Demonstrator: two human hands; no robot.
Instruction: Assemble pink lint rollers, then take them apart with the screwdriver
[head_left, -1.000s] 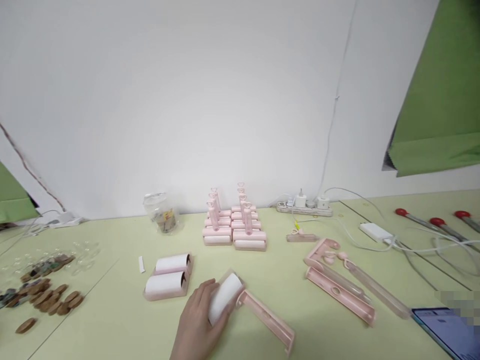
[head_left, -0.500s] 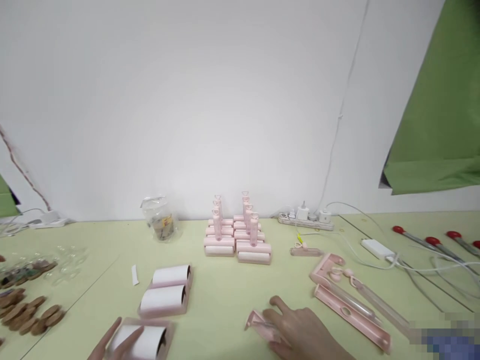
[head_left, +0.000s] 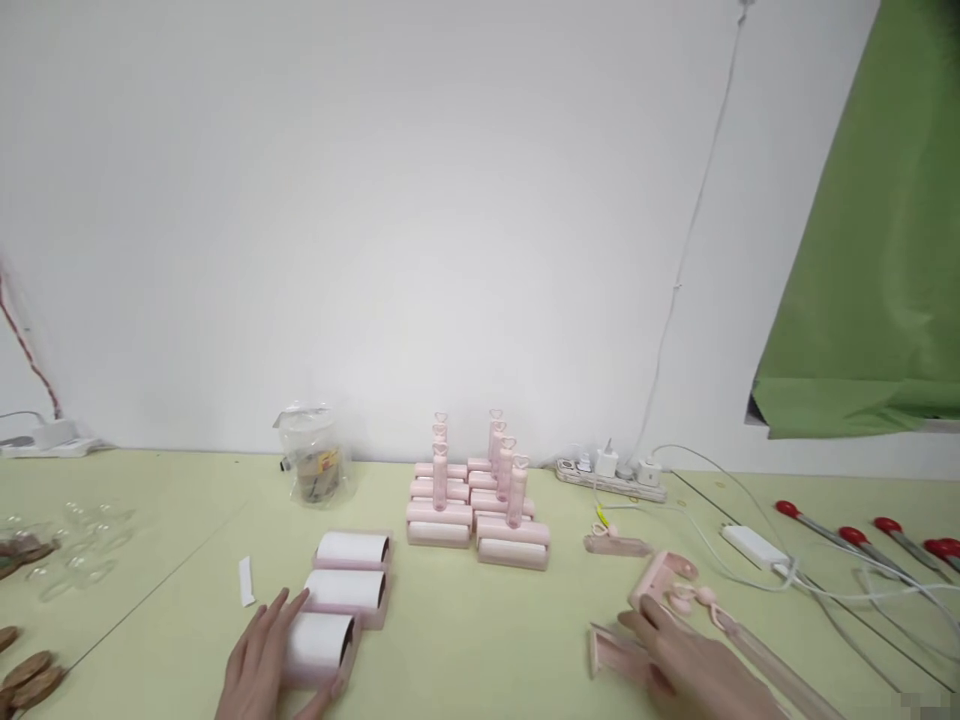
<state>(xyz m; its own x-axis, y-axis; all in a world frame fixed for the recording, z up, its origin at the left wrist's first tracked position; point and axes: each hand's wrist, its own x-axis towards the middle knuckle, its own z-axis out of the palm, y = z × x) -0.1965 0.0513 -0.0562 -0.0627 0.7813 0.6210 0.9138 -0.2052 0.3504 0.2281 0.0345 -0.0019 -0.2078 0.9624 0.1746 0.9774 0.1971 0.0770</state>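
Across tabletop [head_left: 480, 645], left fingers [head_left: 259, 645] clasping edges of nearest white roll [head_left: 319, 640], right fingers [head_left: 649, 626] pinching pink cover [head_left: 611, 655], open room between

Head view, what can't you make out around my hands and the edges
Head view: rest of the pink piece, hidden by the right hand.
Head view: left end of the nearest white roll, covered by the left hand.
Head view: some brown discs, cut off by the left edge.
Head view: rightmost red-tipped tools, cut off by the right edge.

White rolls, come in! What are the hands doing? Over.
Left hand gripping nearest white roll. Right hand holding pink part. Two other white rolls just beyond. White strip near left hand.
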